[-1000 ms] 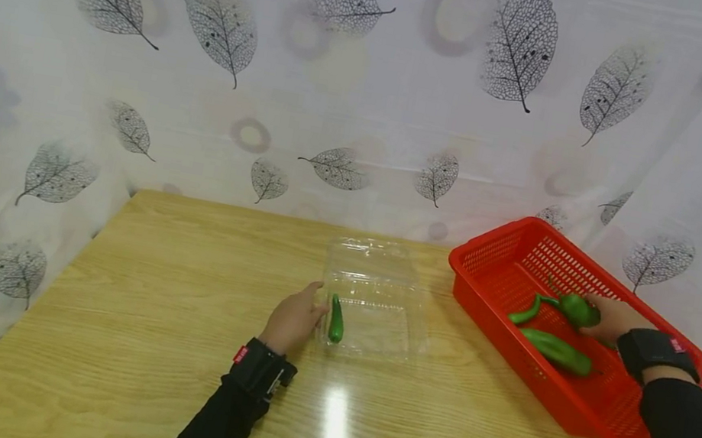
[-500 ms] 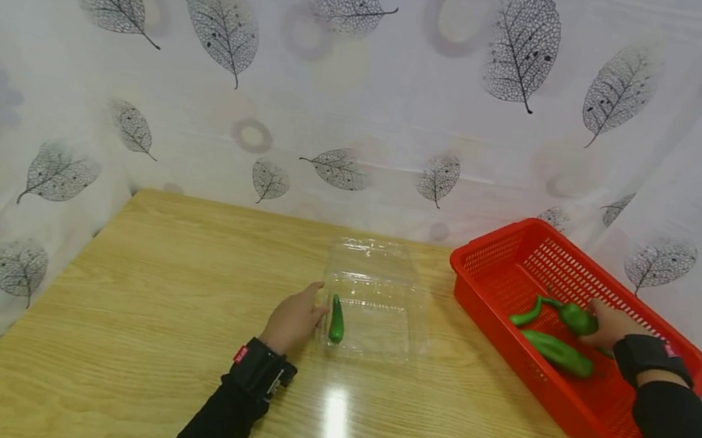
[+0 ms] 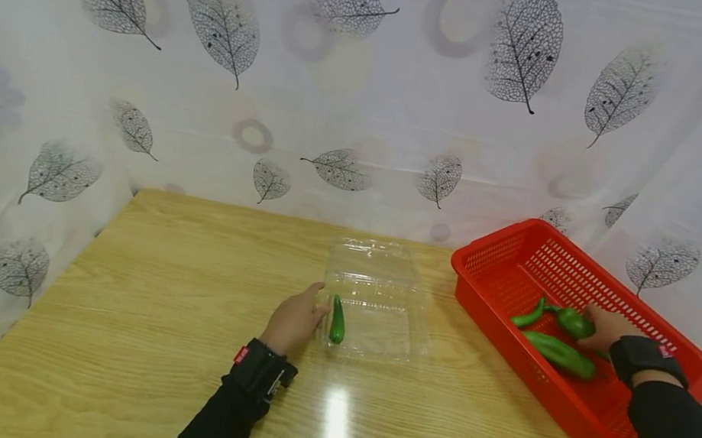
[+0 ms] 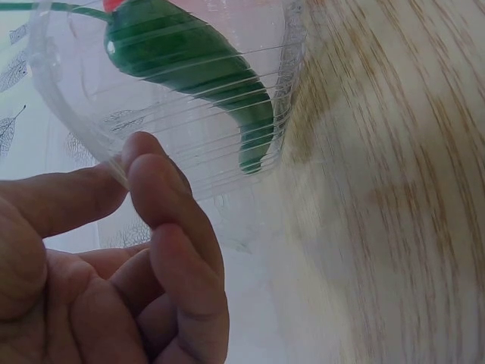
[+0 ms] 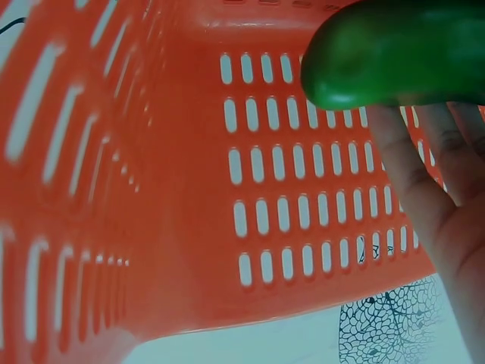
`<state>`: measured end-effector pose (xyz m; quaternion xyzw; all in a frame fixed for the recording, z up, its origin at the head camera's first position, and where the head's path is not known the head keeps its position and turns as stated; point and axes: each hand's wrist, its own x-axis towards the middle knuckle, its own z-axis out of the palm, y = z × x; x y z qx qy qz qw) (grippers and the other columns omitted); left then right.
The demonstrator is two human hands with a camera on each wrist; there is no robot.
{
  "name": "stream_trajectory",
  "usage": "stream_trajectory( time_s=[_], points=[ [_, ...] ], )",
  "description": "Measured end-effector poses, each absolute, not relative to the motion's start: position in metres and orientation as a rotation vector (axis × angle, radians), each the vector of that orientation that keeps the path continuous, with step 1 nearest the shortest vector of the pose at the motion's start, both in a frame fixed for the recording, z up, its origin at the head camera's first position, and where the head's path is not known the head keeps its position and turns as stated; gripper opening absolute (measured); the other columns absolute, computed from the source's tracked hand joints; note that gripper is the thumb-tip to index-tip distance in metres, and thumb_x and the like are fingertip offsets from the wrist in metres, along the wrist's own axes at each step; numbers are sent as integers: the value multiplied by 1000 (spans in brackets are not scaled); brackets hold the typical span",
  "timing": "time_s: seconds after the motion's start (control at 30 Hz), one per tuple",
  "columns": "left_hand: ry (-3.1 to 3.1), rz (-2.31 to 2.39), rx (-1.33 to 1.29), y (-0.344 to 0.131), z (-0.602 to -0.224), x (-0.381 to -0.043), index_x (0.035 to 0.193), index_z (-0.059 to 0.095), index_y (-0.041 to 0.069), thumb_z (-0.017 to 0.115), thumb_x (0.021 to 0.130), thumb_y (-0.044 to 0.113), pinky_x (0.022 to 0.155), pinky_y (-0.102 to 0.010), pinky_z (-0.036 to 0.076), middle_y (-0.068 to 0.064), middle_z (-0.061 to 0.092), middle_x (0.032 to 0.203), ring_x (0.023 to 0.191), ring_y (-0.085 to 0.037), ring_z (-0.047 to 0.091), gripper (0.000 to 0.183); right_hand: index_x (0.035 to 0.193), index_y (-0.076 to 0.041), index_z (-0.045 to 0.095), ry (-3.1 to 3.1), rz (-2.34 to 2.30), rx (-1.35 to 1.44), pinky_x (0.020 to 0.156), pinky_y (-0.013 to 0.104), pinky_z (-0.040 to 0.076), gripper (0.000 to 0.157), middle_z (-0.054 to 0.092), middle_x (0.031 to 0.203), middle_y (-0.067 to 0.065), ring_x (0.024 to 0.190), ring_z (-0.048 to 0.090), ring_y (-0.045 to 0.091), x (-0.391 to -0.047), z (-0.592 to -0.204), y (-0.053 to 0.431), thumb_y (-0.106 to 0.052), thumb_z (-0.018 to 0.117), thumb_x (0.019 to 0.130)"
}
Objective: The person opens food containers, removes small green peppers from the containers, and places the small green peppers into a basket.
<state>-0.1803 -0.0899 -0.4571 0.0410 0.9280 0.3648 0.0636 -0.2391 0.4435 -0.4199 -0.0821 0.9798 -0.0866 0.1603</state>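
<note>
My left hand (image 3: pixel 294 319) pinches the left edge of a clear plastic clamshell box (image 3: pixel 374 329), its thumb and forefinger meeting at the rim in the left wrist view. Inside the box lies one dark green chili (image 4: pixel 189 57), seen through the ribbed wall. On the right, my right hand (image 3: pixel 608 329) reaches into the red basket (image 3: pixel 499 335) and holds a green pepper (image 3: pixel 573 324) with its fingers. The fingertips are hidden behind a green pepper (image 5: pixel 402 57) in the right wrist view. A curved chili (image 3: pixel 528 315) and a long pale-green pepper (image 3: pixel 560 354) lie beside it.
The lid (image 3: pixel 372 259) of the box is folded back toward the rear of the wooden table (image 3: pixel 173 282). A white leaf-patterned curtain (image 3: pixel 371 98) hangs behind and at both sides. The basket's raised, slotted walls surround the right hand.
The right hand has shifted slightly left and nearer, and the green pepper has moved and turned with it. The curved chili has shifted a little. My left hand has stayed at the box.
</note>
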Motion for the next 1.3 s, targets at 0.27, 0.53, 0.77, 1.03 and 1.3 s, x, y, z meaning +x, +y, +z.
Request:
stream_trajectory(
  time_s=[0.27, 0.53, 0.77, 1.03, 1.3],
  points=[
    [2786, 1116, 117, -90, -456, -179, 140, 41, 3, 54, 95, 20, 50, -23, 32, -4, 64, 70, 55, -11, 49, 49, 116, 18, 44, 2772, -264, -235, 69, 47, 47, 66, 53, 105, 38, 90, 54, 49, -240, -425, 443, -22, 75, 74],
    [2776, 1096, 114, -89, -457, -180, 140, 41, 4, 54, 96, 21, 50, -23, 32, -3, 62, 70, 55, -11, 47, 49, 124, 20, 41, 2724, -300, -185, 72, 48, 47, 78, 50, 113, 40, 96, 52, 52, -239, -428, 446, -29, 76, 75],
    [2780, 1087, 114, -90, -458, -180, 140, 40, 4, 54, 96, 22, 50, -23, 32, 0, 60, 68, 55, -11, 48, 50, 118, 22, 42, 2709, -244, -188, 72, 50, 48, 74, 49, 111, 43, 99, 49, 57, -237, -425, 448, -27, 76, 75],
    [2766, 1101, 95, -90, -457, -181, 140, 40, 5, 54, 95, 22, 51, -24, 32, -1, 60, 69, 56, -12, 48, 50, 117, 24, 41, 2674, -224, -136, 71, 49, 48, 73, 48, 110, 43, 97, 48, 57, -236, -421, 447, -25, 75, 75],
    [2771, 1092, 100, -90, -457, -180, 140, 40, 6, 54, 96, 22, 50, -24, 31, -1, 60, 69, 55, -12, 47, 50, 116, 21, 44, 2662, -209, -121, 68, 46, 48, 67, 51, 107, 40, 89, 54, 48, -239, -422, 450, -22, 75, 75]
  ],
)
